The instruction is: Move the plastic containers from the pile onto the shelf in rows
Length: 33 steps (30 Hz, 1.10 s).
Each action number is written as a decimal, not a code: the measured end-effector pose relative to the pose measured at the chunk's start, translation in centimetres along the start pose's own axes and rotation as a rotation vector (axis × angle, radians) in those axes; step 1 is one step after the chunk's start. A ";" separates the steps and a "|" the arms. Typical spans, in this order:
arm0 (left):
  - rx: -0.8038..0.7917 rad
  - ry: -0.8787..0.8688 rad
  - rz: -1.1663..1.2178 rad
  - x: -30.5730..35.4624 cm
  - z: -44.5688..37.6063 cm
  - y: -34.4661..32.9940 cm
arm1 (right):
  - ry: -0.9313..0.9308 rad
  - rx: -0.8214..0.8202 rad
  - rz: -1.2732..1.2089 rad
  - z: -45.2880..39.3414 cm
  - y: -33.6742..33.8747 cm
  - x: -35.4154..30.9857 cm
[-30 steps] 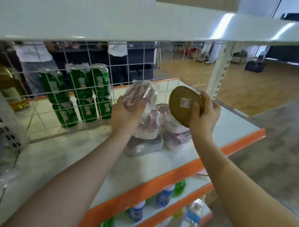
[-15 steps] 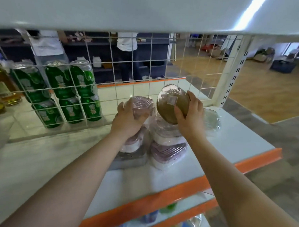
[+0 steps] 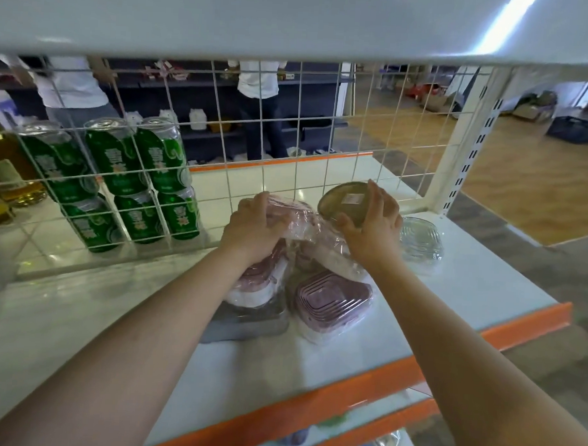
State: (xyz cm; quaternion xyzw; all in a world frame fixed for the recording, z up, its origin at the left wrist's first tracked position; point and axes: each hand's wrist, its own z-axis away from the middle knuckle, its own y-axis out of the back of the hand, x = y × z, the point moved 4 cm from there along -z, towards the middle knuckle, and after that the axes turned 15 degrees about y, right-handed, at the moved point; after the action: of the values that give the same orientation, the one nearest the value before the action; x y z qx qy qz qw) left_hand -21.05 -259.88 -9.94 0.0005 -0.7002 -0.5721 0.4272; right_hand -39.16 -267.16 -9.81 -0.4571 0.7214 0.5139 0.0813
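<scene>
Standing on the white shelf [image 3: 468, 291] are stacked plastic containers [image 3: 333, 302]. On top, the left hand [image 3: 252, 224] grips a wrapped pink container [image 3: 296, 219], fingers curled; right hand [image 3: 375, 226] fingers clamp a brown-lidded container [image 3: 345, 203].

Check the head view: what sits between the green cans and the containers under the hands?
The white wire grid stands between the green cans and the containers.
</scene>
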 end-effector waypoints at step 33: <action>0.211 0.250 -0.069 -32.0 20.3 24.1 | 0.271 -0.235 -0.283 18.5 -15.5 -33.1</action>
State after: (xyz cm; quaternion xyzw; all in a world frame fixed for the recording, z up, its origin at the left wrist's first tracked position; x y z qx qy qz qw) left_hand -1.12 -219.70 -9.33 0.1408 -0.6974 -0.5051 0.4886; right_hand -15.31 -233.85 -9.17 -0.6249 0.5897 0.5117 0.0014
